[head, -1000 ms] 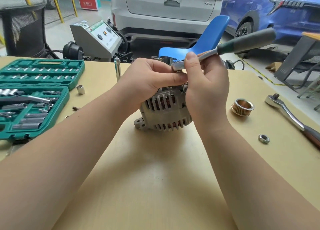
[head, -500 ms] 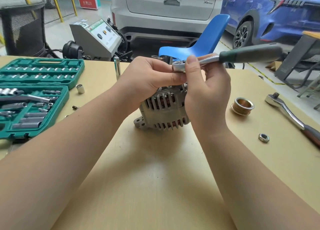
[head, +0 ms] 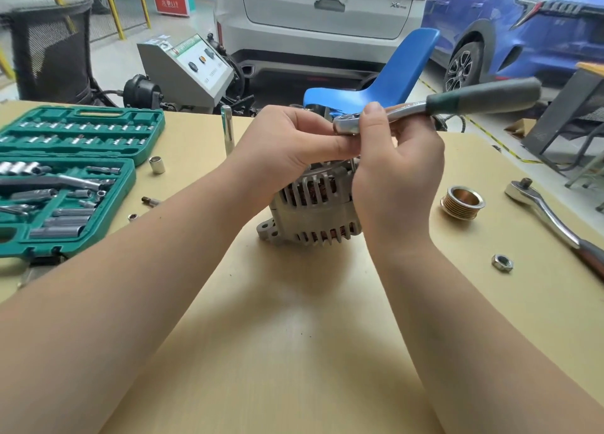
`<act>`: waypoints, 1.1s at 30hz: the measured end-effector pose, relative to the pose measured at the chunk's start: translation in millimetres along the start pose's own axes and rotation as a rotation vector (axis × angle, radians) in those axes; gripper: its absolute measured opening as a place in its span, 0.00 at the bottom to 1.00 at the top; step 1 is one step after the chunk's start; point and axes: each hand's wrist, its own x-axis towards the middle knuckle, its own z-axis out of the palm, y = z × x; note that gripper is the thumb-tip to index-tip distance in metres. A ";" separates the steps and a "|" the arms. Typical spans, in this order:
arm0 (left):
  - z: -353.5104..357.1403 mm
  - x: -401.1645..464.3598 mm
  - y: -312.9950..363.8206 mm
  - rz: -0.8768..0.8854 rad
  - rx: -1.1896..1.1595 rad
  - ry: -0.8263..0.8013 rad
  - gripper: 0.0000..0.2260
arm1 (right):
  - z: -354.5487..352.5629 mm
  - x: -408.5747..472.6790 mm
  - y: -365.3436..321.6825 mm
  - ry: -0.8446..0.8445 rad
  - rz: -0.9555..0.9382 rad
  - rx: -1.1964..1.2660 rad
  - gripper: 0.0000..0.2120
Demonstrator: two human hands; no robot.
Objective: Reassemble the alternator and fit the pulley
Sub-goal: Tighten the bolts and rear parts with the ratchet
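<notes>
1. Right hand (head: 397, 172) grips a small ratchet (head: 434, 106) at frame centre; left hand (head: 287, 142) is curled around its head.
2. Alternator (head: 310, 211) sits under them on the tan table (head: 294, 335).
3. Pulley (head: 462, 201) and nut (head: 502, 263) lie right, green socket case (head: 65, 172) left.
4. Parked cars fill the background up top.

One alternator (head: 313, 211) stands on the table (head: 294, 352), with one grooved pulley (head: 461, 202) and one hex nut (head: 502, 263). Two ratchet wrenches are out of the case: one green-handled (head: 457, 105), one lying at the right (head: 552, 218). One green socket set case (head: 65, 172) lies open. Two cars are parked behind: one white (head: 313, 18), one blue (head: 523, 31).
</notes>
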 end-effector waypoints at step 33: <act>-4.7 2.5 0.3 -0.007 -0.021 -0.065 0.17 | -0.5 -2.7 0.0 -0.029 0.031 0.109 0.08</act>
